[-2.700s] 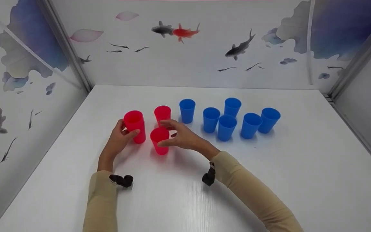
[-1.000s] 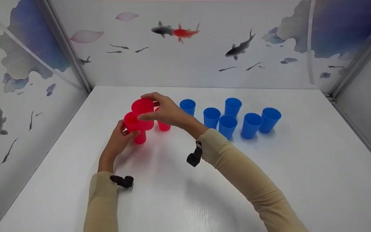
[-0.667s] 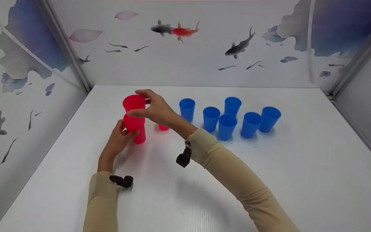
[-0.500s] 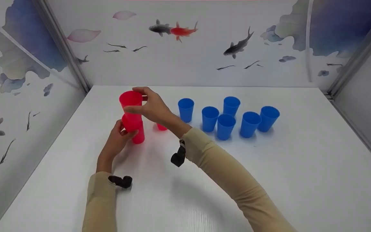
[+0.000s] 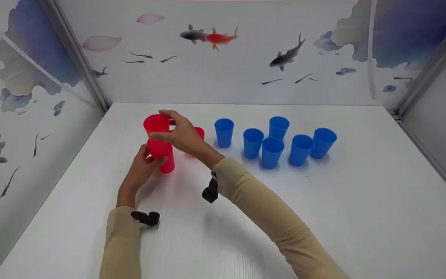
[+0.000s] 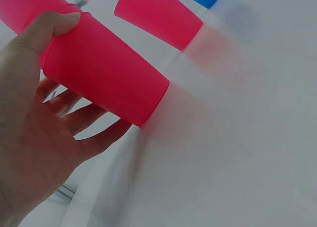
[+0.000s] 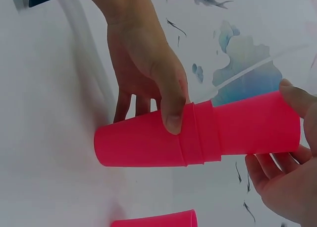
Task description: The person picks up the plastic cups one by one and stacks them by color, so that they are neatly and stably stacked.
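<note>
Upper red cup (image 5: pixel 156 124): upright, its base inside the mouth of the red stack (image 5: pixel 166 152); much of its wall shows above the rim, and how deep the base sits is hidden.
Right grip (image 5: pixel 182 132): thumb and fingers a cup's width apart, holding the upper cup near its rim. Letting go early would likely drop it unevenly into the stack.
Left grip (image 5: pixel 143 166): thumb and fingers round opposite sides of the red stack, which seems to stand on the bench (image 5: pixel 308 224).
Jam risk: if the upper cup is pushed down at a slant, its wall could catch on the mouth below.
Tip risk: a sideways push up high could topple the tall column if the left grip is slack; its pressure cannot be told.
Loose red cup (image 5: pixel 200 132): on the bench, partly hidden beyond the right grip, whose wrist could knock it on a careless swing.
Six blue cups (image 5: pixel 272 154): upright to the right, some close together; a wide elbow sweep might tip several.
</note>
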A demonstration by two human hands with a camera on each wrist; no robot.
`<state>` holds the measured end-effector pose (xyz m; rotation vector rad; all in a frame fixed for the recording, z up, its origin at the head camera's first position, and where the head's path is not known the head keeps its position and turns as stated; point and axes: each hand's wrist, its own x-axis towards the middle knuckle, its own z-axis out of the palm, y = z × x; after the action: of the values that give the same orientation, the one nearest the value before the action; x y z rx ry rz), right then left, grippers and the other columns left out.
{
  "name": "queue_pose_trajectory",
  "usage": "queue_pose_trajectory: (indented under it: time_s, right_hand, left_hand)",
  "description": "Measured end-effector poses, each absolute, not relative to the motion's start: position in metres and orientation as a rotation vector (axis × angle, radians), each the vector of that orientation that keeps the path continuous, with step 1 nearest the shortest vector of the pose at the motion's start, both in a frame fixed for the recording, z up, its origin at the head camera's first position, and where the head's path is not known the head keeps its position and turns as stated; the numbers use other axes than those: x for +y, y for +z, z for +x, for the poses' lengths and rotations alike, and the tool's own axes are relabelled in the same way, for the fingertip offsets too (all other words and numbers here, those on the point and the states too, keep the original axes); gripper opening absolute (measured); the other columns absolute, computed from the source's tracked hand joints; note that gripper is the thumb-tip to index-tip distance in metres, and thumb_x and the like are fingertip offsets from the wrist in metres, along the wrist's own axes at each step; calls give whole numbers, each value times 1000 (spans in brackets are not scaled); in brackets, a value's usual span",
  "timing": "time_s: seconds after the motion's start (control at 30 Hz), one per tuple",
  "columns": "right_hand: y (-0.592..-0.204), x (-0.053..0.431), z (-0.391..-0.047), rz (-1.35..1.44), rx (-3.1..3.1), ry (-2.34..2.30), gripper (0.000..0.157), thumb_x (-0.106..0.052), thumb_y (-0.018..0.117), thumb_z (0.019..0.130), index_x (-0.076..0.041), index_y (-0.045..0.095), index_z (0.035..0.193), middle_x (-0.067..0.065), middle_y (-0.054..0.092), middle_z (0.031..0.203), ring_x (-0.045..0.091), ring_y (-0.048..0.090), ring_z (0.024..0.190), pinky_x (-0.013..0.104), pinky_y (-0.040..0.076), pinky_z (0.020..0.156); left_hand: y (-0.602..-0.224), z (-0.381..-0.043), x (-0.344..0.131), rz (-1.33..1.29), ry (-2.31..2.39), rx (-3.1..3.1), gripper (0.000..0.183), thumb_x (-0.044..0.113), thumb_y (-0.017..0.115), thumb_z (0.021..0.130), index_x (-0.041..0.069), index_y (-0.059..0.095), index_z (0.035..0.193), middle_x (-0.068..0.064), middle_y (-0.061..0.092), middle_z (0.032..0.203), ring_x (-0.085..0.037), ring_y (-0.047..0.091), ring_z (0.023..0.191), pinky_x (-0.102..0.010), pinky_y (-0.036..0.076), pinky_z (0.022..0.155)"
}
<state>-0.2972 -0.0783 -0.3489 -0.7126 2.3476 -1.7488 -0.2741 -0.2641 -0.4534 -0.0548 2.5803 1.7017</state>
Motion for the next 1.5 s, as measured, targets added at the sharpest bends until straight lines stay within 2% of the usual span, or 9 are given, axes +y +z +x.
queue_pose_trajectory:
  time_s: [0.2, 0.33, 0.57, 0.7, 0.97, 1.27, 1.5]
  right_hand:
    - [-351, -68, -301, -728, 2367, -1716, 77, -25, 82, 84, -17, 43, 150, 3, 51, 150, 24, 50, 138, 34, 57, 98]
    - [-350, -58, -304, -692, 2424, -1703, 74, -29, 81, 85, -19, 45, 149, 2, 51, 150, 22, 51, 137, 34, 56, 99]
    - [-353, -35, -315, -647, 2506, -1704, 73, -33, 79, 86, -17, 45, 149, 2, 51, 149, 20, 49, 137, 34, 50, 108]
    - [-357, -25, -320, -599, 2535, -1699, 73, -31, 80, 86, -16, 45, 149, 3, 50, 150, 21, 47, 139, 36, 48, 111]
    - [-378, -16, -328, -503, 2550, -1656, 76, -31, 80, 86, -18, 42, 151, 4, 46, 153, 24, 44, 143, 37, 49, 110]
    - [-399, -15, -336, -411, 2531, -1605, 88, -32, 81, 84, -21, 33, 156, 3, 38, 160, 26, 37, 149, 43, 50, 108]
    - [-412, -17, -337, -350, 2498, -1600, 87, -30, 81, 85, -21, 31, 156, 2, 36, 161, 25, 35, 150, 42, 49, 110]
  left_hand:
    - [-455, -275, -263, -4, 1740, 2580, 88, 39, 74, 90, 16, 19, 156, -6, 34, 161, -29, 32, 149, -46, 38, 119]
    - [-450, -273, -261, -55, 1736, 2544, 86, 33, 72, 92, 16, 17, 157, -8, 31, 162, -32, 32, 150, -46, 37, 120]
    - [-455, -274, -263, -34, 1752, 2565, 92, 43, 77, 86, 17, 21, 155, -6, 35, 159, -32, 36, 147, -47, 39, 118]
    - [-454, -274, -264, -25, 1759, 2569, 91, 43, 77, 86, 16, 22, 154, -7, 37, 157, -32, 37, 145, -48, 40, 117]
    - [-451, -271, -261, -13, 1776, 2542, 87, 38, 74, 90, 15, 21, 155, -9, 34, 159, -33, 34, 148, -50, 39, 117]
    - [-450, -273, -263, -36, 1777, 2553, 87, 38, 75, 89, 16, 22, 154, -8, 36, 158, -32, 35, 147, -49, 41, 116]
    - [-455, -273, -262, -25, 1776, 2539, 88, 40, 75, 88, 14, 22, 154, -10, 36, 158, -32, 35, 147, -49, 40, 117]
